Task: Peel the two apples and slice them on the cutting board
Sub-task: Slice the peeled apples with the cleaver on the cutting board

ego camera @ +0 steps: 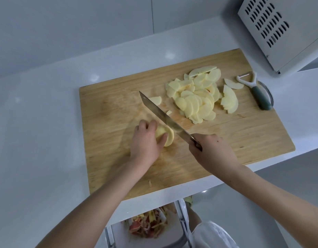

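A wooden cutting board lies on the white counter. My left hand grips a peeled apple piece near the board's middle, fingers curled over it. My right hand holds the handle of a long knife; the blade stands just right of the apple piece, its tip pointing away from me. A pile of pale apple slices covers the board's far right part, with a few loose slices beside it.
A peeler with a grey-green handle lies at the board's right edge. A white vented appliance stands at the back right. Below the counter's front edge, a bin holds red and yellow peelings.
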